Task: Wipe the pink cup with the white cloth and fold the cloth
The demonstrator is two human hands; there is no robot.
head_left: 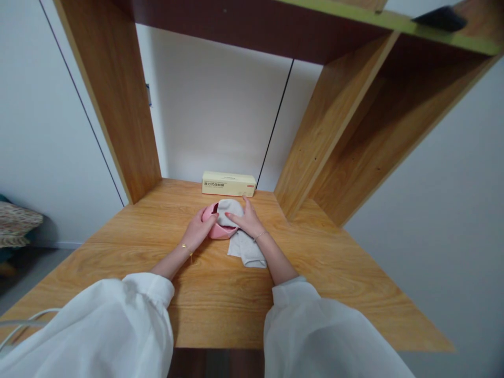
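Wood-grain desktop (220, 299) carries a pink rounded holder (222, 232) before a cream box (228, 185); 2 forearms (279, 260) converge there, left hand (200, 228) clasping the holder's left side, right hand (250, 218) gripping grey cloth (231, 206) at its opening, thumb on top.

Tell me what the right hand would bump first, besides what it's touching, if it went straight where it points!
The right hand would probably bump the cream box ahead of it, though I can't tell how close it is.

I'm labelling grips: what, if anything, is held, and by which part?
Left hand: pink item, by its left side. Right hand: pale grey piece, by its right side.
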